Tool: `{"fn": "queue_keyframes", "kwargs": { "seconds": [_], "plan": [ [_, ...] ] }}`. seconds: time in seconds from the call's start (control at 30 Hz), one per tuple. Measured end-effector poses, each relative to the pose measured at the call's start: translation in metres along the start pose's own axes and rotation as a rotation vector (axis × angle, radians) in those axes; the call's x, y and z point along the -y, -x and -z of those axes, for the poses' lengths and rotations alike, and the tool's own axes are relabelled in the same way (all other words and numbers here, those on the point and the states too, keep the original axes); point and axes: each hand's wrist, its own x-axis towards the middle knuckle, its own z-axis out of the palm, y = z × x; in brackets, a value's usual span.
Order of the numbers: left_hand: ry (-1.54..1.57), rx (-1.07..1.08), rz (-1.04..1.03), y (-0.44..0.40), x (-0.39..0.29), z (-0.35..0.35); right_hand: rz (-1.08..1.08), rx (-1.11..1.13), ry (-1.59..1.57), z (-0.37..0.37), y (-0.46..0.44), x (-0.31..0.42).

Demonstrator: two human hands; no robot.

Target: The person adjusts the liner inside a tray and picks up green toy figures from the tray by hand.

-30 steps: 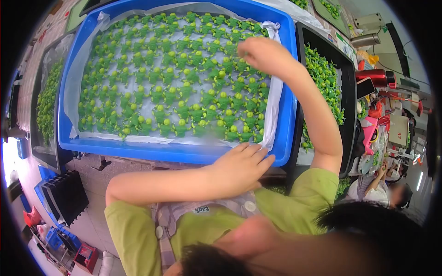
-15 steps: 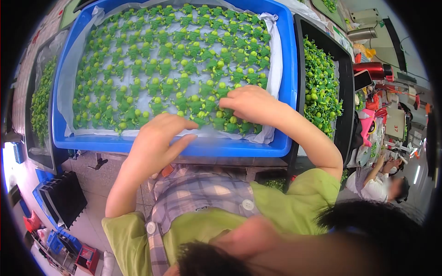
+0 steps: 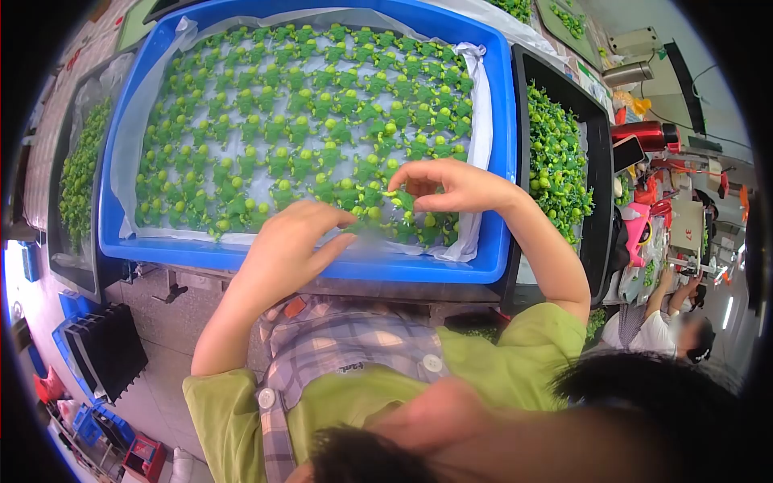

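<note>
A blue tray (image 3: 451,272), lined with a white sheet (image 3: 479,121), holds many small green figurines (image 3: 278,129) with round, lighter green heads, set in rough rows. My right hand (image 3: 451,187) is over the tray's near right part. Its bent index finger and thumb close around one small green figurine (image 3: 400,198); the other fingers are curled. My left hand (image 3: 294,245) hovers at the near edge, thumb and index finger apart with nothing visible between them. Figurines beneath both hands are partly hidden.
Black trays heaped with similar green pieces flank the blue tray, at right (image 3: 600,145) and left (image 3: 84,185). Beyond the right one lie a red bottle (image 3: 644,135), a phone (image 3: 628,153) and a pink object (image 3: 638,232). Another person (image 3: 660,326) sits farther right. Black crates (image 3: 109,350) stand lower left.
My right hand has shifted slightly right and down, and its index finger and thumb now show around a figurine. My left hand has barely moved. The whole view has shifted a little.
</note>
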Motion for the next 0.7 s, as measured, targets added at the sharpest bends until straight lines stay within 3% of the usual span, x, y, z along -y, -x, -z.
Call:
{"fn": "queue_keyframes", "kwargs": {
  "seconds": [0.27,0.43,0.53,0.63,0.7],
  "plan": [
    [0.011,0.004,-0.031,-0.008,-0.006,-0.006,0.051,0.029,-0.146,-0.001,0.003,-0.002],
    [-0.012,-0.205,0.121,0.01,0.013,0.029,0.048,-0.317,0.172,0.034,0.061,0.017],
    [-0.003,-0.358,0.269,0.028,0.033,0.047,-0.189,-0.624,0.459,0.051,0.108,0.029],
    [-0.061,-0.514,0.347,0.043,0.054,0.059,-0.548,-0.898,0.995,0.061,0.155,0.02],
    [-0.107,-0.569,0.386,0.047,0.061,0.065,-0.712,-0.967,1.029,0.047,0.154,0.04]
  ]
}}
